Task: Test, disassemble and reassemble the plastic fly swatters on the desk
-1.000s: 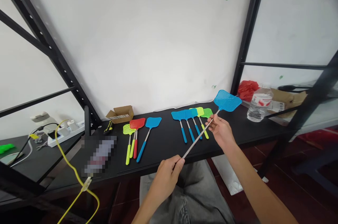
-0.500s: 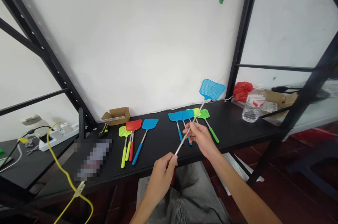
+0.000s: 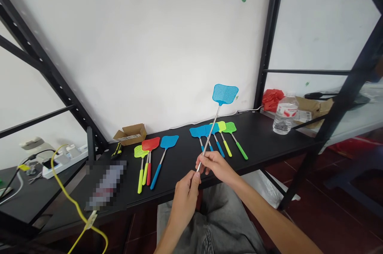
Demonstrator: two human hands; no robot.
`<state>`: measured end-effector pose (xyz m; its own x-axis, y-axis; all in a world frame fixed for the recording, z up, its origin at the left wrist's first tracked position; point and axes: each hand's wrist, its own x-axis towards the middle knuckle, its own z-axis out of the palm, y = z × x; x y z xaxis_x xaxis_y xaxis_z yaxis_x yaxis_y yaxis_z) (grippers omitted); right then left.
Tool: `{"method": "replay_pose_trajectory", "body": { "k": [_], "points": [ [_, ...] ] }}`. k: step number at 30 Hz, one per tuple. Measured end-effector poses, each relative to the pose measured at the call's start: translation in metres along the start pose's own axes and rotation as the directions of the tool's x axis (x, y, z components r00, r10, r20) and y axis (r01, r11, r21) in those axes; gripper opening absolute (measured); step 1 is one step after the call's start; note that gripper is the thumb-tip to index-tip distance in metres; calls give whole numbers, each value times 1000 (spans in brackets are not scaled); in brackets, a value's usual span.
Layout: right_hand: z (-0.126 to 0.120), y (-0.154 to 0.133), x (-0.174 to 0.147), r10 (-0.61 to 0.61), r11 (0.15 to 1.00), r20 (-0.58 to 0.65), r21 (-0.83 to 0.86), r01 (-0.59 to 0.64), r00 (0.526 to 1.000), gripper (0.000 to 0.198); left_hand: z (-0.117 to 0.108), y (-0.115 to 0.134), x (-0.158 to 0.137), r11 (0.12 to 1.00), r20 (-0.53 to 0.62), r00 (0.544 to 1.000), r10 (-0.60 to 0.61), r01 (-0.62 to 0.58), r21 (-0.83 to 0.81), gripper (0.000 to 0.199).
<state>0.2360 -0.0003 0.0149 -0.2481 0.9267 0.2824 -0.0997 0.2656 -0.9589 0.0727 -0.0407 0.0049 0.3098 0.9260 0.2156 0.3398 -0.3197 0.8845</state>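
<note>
A fly swatter (image 3: pixel 225 94) with a blue mesh head and a long metal rod is held up over the front of the black table (image 3: pixel 176 166). My left hand (image 3: pixel 187 194) is closed around its lower end, hiding the handle. Just above, my right hand (image 3: pixel 213 163) pinches the metal rod. Behind the rod lie several blue swatters (image 3: pixel 198 131), a yellow swatter (image 3: pixel 221 127) and a green swatter (image 3: pixel 230 127). To the left rest a separate blue swatter (image 3: pixel 169 141), a red swatter (image 3: pixel 151 143) and a yellow-green swatter (image 3: pixel 140 151).
An opened cardboard box (image 3: pixel 131 133) and a black-and-yellow cutter (image 3: pixel 117 150) sit at the back left. A yellow cable (image 3: pixel 74 206) runs past a power strip (image 3: pixel 66 160). On the right stand a water bottle (image 3: pixel 285 114) and a red plastic bag (image 3: pixel 273 100). Black metal posts (image 3: pixel 267 42) frame the table.
My right hand has slid down the rod to meet my left hand. The swatter's head has swung left and stands more upright. The view has shifted slightly.
</note>
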Motion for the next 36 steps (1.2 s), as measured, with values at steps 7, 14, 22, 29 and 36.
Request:
{"method": "replay_pose_trajectory", "body": {
  "k": [7, 14, 22, 29, 36],
  "points": [
    [3, -1, 3, 0, 1000, -64, 12, 1, 998, 42, 6, -9, 3, 971, 70, 993, -95, 108, -214, 41],
    [0, 7, 5, 21, 1000, -64, 18, -19, 998, 44, 16, -10, 1, 768, 227, 954, -193, 291, -570, 43],
    [0, 11, 8, 42, 996, -99, 82, -34, 994, 44, 33, -21, 4, 536, 312, 932, -186, 362, -762, 46],
    [1, 12, 7, 54, 994, -128, 100, -41, 990, 42, 36, -17, -7, 478, 298, 936, -188, 352, -804, 45],
    [2, 13, 5, 71, 992, -108, 108, -60, 992, 41, 60, -37, -24, 374, 255, 948, -189, 310, -874, 49]
  ]
}}
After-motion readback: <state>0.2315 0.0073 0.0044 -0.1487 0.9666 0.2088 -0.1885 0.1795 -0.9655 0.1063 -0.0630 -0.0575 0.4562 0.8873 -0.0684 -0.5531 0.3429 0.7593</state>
